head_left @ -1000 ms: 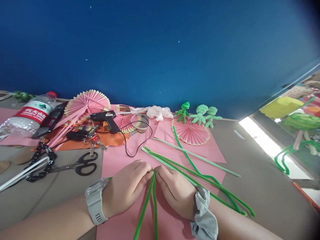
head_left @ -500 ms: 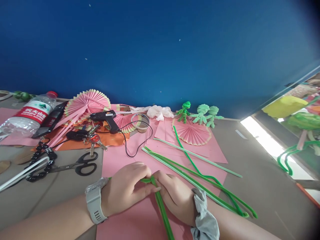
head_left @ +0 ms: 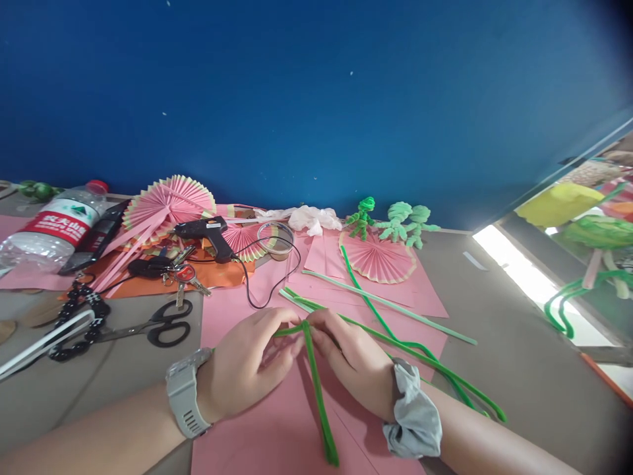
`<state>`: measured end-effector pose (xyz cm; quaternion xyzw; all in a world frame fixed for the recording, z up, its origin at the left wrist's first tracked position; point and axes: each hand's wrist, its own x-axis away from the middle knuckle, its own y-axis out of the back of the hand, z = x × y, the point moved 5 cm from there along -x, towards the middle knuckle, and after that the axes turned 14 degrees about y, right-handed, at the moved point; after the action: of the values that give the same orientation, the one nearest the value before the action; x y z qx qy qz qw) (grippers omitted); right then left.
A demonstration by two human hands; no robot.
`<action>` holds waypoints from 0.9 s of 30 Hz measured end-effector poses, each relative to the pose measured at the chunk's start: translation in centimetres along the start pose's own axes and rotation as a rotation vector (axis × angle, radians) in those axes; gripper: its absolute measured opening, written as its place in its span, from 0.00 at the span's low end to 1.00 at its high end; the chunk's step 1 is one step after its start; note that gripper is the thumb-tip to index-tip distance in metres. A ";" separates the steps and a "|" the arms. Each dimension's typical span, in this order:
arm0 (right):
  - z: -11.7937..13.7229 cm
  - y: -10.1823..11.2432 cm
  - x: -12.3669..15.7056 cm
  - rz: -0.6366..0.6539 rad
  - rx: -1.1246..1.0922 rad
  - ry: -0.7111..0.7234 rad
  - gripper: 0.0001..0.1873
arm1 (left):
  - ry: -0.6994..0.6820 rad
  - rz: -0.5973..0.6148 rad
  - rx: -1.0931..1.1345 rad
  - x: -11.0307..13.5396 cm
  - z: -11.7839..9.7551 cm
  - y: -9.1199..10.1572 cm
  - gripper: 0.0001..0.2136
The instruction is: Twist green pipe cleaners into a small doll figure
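Pipe cleaners (head_left: pixel 316 389), green, meet in a bend between 2 hands above pink paper (head_left: pixel 257 435), 1 length slanting down over it. The left hand (head_left: pixel 252 363) curls loosely round the other length, a small gap showing between thumb and fingers; the right hand (head_left: pixel 353 366) appears nearly closed in a pinch at the bend, its exact grip hidden. Folding or wrapping seems the step in hand; the next move likely calls for steadying the bend while turning 1 length. Spare stems (head_left: pixel 366 299) lie beyond.

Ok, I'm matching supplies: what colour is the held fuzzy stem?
The fuzzy stem is green; best view: head.
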<state>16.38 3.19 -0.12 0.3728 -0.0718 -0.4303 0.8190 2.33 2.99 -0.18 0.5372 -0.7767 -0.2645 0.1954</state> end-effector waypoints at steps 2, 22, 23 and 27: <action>-0.2 0.1 -0.1 -0.007 0.027 -0.024 0.06 | 0.032 -0.009 0.004 -0.2 0.3 0.1 0.09; -0.2 0.6 -0.3 0.047 0.175 0.103 0.10 | 0.004 0.031 -0.049 -0.7 0.6 0.4 0.09; -0.2 0.6 -0.3 0.048 0.172 0.106 0.10 | 0.009 0.035 -0.041 -0.7 0.7 0.4 0.09; -0.3 0.6 -0.4 0.042 0.176 0.104 0.08 | 0.026 0.062 -0.003 -0.8 0.7 0.4 0.08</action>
<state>16.68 3.88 0.11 0.4633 -0.0746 -0.3851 0.7946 1.86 3.99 -0.52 0.5158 -0.7901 -0.2526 0.2144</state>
